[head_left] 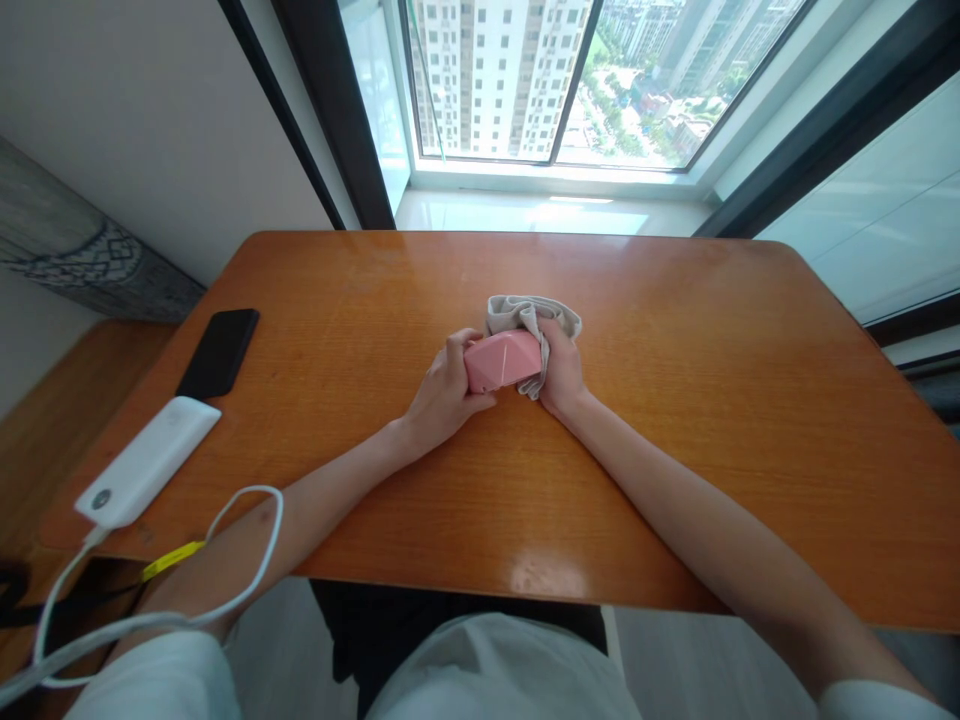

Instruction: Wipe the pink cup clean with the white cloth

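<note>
Above the middle of the wooden table (645, 480), a pink faceted object (501, 361), like a small box or case, is held between my hands. My left hand (444, 385) grips its left end, thumb below and fingers over the top. A greyish-beige cloth (531, 312) is bunched in my right hand (561, 368) and pressed against the right end of the pink object. The cloth folds rise behind the object and hang down beside it. Its right end and some of my right fingers are hidden by the cloth.
A black phone (219, 352) lies at the table's left side, touching or nearly touching a white power bank (146, 462). A white cable (274, 540) with a yellow tag (172, 560) loops over my left forearm. A window (555, 90) stands beyond the far edge.
</note>
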Demonstrator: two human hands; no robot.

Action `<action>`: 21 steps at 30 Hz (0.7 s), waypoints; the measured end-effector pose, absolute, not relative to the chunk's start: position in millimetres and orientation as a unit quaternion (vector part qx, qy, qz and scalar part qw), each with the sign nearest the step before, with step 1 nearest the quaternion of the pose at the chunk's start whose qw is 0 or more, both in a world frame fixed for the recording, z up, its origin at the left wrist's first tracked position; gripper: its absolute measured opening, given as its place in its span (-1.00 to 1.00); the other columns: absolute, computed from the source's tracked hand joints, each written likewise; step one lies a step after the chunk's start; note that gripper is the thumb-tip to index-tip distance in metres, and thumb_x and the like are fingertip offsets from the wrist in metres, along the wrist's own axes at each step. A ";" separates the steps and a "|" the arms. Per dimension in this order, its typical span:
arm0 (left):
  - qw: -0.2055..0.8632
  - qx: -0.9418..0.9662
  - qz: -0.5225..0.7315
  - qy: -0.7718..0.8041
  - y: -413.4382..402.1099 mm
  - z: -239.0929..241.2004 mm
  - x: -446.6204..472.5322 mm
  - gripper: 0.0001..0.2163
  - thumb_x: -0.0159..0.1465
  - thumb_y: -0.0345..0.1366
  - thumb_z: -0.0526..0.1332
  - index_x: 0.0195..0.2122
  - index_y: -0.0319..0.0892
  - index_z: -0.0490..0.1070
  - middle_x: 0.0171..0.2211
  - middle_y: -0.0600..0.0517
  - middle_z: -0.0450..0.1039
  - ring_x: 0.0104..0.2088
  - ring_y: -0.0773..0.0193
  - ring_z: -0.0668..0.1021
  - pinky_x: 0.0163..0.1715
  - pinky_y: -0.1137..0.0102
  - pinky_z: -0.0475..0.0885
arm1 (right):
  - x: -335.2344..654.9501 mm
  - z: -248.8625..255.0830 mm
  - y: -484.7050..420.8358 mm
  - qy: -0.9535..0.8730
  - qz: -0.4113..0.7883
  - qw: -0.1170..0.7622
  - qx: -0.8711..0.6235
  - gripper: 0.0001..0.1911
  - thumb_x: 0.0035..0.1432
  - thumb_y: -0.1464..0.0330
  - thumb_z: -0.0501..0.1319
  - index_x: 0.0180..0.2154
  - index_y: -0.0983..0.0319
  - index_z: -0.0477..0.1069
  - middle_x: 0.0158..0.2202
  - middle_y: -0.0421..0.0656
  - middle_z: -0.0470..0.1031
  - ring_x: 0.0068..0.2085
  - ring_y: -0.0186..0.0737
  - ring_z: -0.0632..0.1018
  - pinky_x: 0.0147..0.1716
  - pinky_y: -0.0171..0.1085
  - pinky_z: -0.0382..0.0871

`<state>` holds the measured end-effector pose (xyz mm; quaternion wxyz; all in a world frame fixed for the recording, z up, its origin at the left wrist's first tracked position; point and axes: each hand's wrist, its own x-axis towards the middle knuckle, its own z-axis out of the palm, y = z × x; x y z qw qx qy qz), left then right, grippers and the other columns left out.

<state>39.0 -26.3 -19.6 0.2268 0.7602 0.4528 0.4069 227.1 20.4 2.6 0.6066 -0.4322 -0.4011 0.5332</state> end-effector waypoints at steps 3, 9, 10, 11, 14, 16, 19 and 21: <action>0.213 0.758 0.399 0.469 -26.7 -22.1 36.8 -0.33 0.19 -0.37 0.46 0.25 -0.04 0.17 0.14 -0.13 0.51 0.03 -0.05 0.63 0.07 0.05 0.57 | 229.8 12.2 17.3 -0.491 0.476 0.588 -0.431 -0.74 0.33 0.07 0.29 -0.25 0.10 0.58 -0.24 -0.19 0.69 -0.11 -0.07 0.66 0.00 -0.10 0.60; 0.198 0.764 0.387 0.477 -24.8 -27.2 35.7 -0.42 0.31 -0.11 0.49 0.22 -0.12 0.27 0.10 -0.21 0.55 0.03 -0.13 0.64 0.05 -0.03 0.60 | 226.6 52.2 -15.4 -0.798 0.153 0.415 -0.410 -0.73 0.40 0.23 0.23 0.02 0.13 0.61 -0.01 -0.04 0.73 0.01 0.09 0.63 0.12 0.07 0.44; 0.198 0.770 0.382 0.472 -24.5 -27.4 35.7 -0.50 0.36 -0.06 0.45 0.19 -0.12 0.32 0.07 -0.19 0.57 0.01 -0.11 0.64 0.05 -0.02 0.60 | 223.8 55.7 -20.8 -0.826 0.096 0.381 -0.405 -0.69 0.36 0.27 0.26 0.08 0.14 0.59 0.05 -0.02 0.72 0.05 0.13 0.61 0.17 0.11 0.40; 0.199 0.776 0.377 0.464 -24.3 -27.3 35.7 -0.59 0.42 -0.04 0.39 0.15 -0.11 0.35 0.05 -0.18 0.58 0.01 -0.09 0.64 0.05 0.00 0.60 | 221.1 57.8 -25.1 -0.846 0.051 0.353 -0.397 -0.62 0.31 0.30 0.29 0.14 0.15 0.57 0.11 0.00 0.71 0.11 0.16 0.59 0.23 0.13 0.35; 0.198 0.788 0.365 0.455 -24.0 -26.6 35.7 -0.72 0.50 -0.04 0.29 0.08 -0.09 0.40 0.05 -0.17 0.59 0.03 -0.08 0.63 0.08 0.00 0.58 | 218.5 58.7 -28.3 -0.865 0.008 0.325 -0.382 -0.51 0.26 0.34 0.31 0.22 0.15 0.53 0.22 0.00 0.68 0.18 0.19 0.57 0.30 0.14 0.29; 0.194 0.779 0.369 0.469 -24.0 -26.4 35.9 -0.60 0.42 -0.02 0.38 0.12 -0.11 0.36 0.06 -0.20 0.57 0.02 -0.12 0.63 0.05 -0.02 0.58 | 222.4 57.1 -22.7 -0.852 0.049 0.349 -0.387 -0.58 0.32 0.27 0.29 0.19 0.11 0.56 0.16 -0.03 0.70 0.14 0.16 0.59 0.25 0.13 0.34; 0.198 0.759 0.377 0.492 -23.9 -25.8 36.7 -0.41 0.28 -0.10 0.50 0.20 -0.11 0.24 0.05 -0.20 0.54 -0.03 -0.14 0.63 -0.03 0.02 0.58 | 231.2 49.3 -7.3 -0.791 0.189 0.430 -0.392 -0.68 0.46 0.11 0.21 0.06 0.08 0.62 0.02 -0.07 0.73 0.02 0.08 0.64 0.13 0.06 0.45; 0.198 0.756 0.382 0.493 -23.8 -24.7 37.3 -0.37 0.26 -0.20 0.49 0.23 -0.08 0.18 0.08 -0.18 0.53 -0.01 -0.13 0.63 -0.01 0.03 0.57 | 234.4 38.0 4.1 -0.721 0.302 0.491 -0.385 -0.65 0.50 0.03 0.18 -0.03 0.08 0.64 -0.03 -0.11 0.73 -0.02 0.01 0.66 0.10 0.01 0.51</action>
